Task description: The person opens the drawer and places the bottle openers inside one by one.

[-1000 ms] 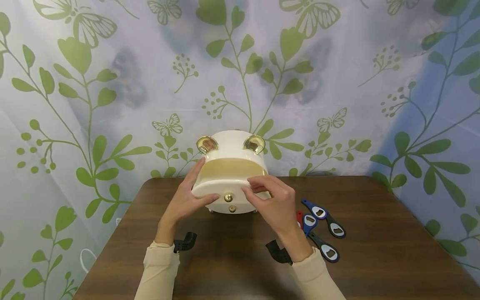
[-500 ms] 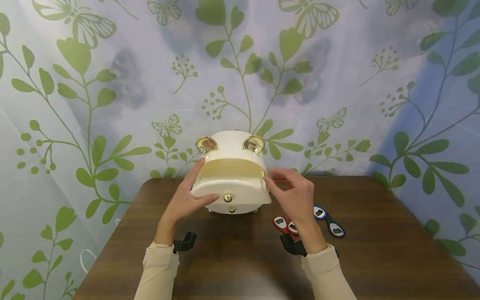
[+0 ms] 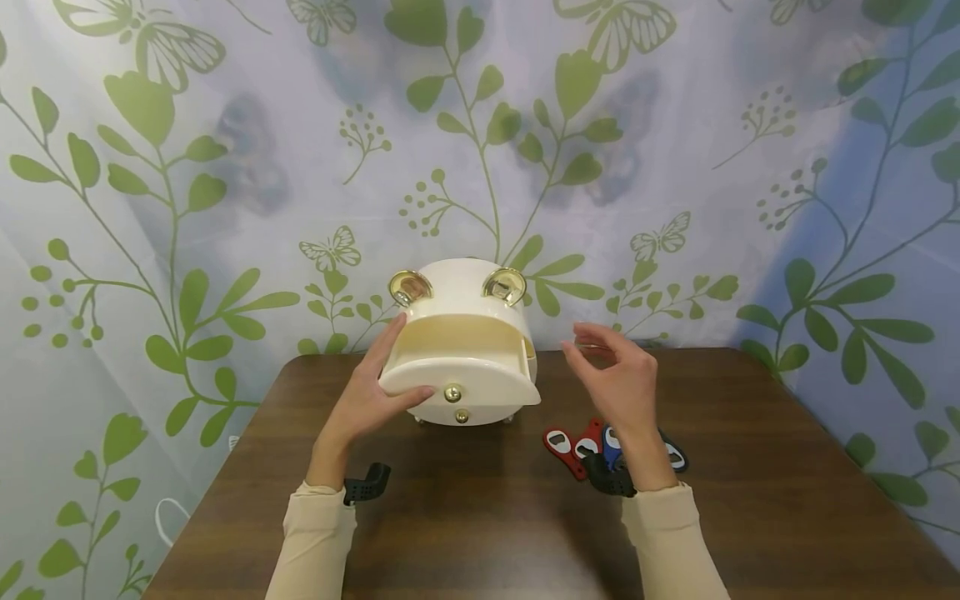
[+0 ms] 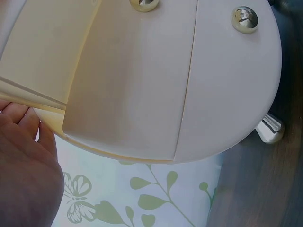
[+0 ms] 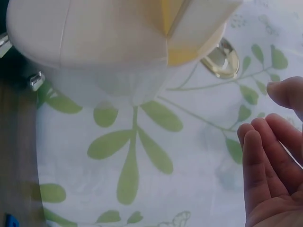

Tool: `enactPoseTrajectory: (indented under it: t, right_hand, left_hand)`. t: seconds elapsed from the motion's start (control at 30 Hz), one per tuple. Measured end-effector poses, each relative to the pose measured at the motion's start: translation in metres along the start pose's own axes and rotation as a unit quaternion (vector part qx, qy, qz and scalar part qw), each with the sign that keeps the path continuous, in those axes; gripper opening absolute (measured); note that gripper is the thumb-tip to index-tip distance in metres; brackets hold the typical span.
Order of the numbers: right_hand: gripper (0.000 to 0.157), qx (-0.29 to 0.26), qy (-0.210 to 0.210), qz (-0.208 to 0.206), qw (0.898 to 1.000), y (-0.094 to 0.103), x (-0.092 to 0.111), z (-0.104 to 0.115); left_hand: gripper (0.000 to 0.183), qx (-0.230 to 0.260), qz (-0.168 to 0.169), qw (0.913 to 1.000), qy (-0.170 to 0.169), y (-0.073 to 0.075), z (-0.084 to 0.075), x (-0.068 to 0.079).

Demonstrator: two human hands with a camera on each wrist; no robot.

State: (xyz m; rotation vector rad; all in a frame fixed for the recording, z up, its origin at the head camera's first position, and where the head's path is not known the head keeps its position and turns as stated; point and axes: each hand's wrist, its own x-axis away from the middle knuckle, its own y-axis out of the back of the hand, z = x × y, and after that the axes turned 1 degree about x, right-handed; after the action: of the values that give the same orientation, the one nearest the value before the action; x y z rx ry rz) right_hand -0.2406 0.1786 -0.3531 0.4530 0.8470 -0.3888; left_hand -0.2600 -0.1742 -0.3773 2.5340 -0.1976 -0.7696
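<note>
The box's drawer points nearward, long axis crosswise, left fingers touching, right fingers released.

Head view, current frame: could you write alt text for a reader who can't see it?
The left hand rests against a white box with its upper drawer open; the right hand hovers apart, right of it. Bottle openers lie on the brown table; leaf-print cloth hangs behind.
</note>
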Motion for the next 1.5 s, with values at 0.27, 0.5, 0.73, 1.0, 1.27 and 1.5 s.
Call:
enactPoseTrajectory:
  t: [0.27,0.5,0.73,1.0,1.27,1.5]
  right_hand:
    - [0.031,0.029,-0.012,0.003,1.0,0.007,-0.001,-0.014]
    - [0.031,0.057,-0.042,-0.009,0.997,0.018,-0.001,-0.025]
    - [0.03,0.084,-0.066,-0.026,0.994,0.031,-0.001,-0.037]
    - [0.032,0.111,-0.081,-0.023,0.99,0.038,0.0,-0.05]
    - [0.031,0.136,-0.104,-0.019,0.985,0.042,0.002,-0.067]
    - [0.032,0.168,-0.132,0.005,0.977,0.046,0.009,-0.079]
  left_hand:
    - [0.109,0.0,-0.001,1.0,-0.003,0.0,0.002,0.0]
    - [0.109,0.002,0.0,1.0,-0.001,0.001,0.003,-0.001]
    - [0.109,0.006,0.003,1.0,0.007,0.0,0.003,-0.002]
    - [0.108,0.004,0.001,1.0,0.007,0.0,0.003,-0.002]
    - [0.109,0.008,0.0,0.9999,0.008,0.001,0.002,-0.002]
    - [0.109,0.014,0.001,0.9998,0.011,0.001,0.002,-0.001]
